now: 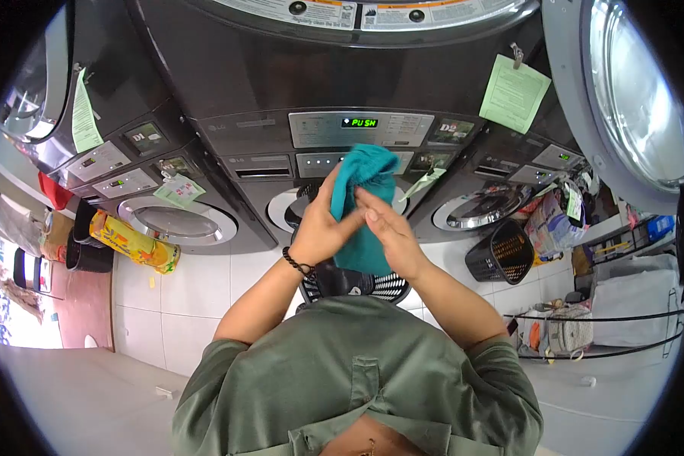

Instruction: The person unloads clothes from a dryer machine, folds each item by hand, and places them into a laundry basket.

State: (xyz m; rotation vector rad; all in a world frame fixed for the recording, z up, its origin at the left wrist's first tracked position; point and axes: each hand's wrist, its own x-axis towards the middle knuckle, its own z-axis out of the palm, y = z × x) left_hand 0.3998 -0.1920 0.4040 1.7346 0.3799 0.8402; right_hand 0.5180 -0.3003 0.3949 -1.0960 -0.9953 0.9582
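Observation:
A teal cloth (365, 254), gathered at its top and hanging down, is held up in front of my chest. My left hand (323, 228) grips its left side, with a dark braided bracelet on the wrist. From the right, my right hand (393, 237) presses its fingers against the cloth's front, close to my left thumb. Behind and below the cloth stands a black perforated laundry basket (391, 286), with dark items inside. The cloth partly hides the basket and the lower machine panel.
Ahead are stacked dark machines, one with a lit panel (361, 123) reading "PUSH". A round glass door (634, 83) hangs open at upper right. Another black basket (500, 254) stands right, near filled bags (551, 224). A yellow package (133, 239) is at left, and a wire rack (600, 353) at lower right.

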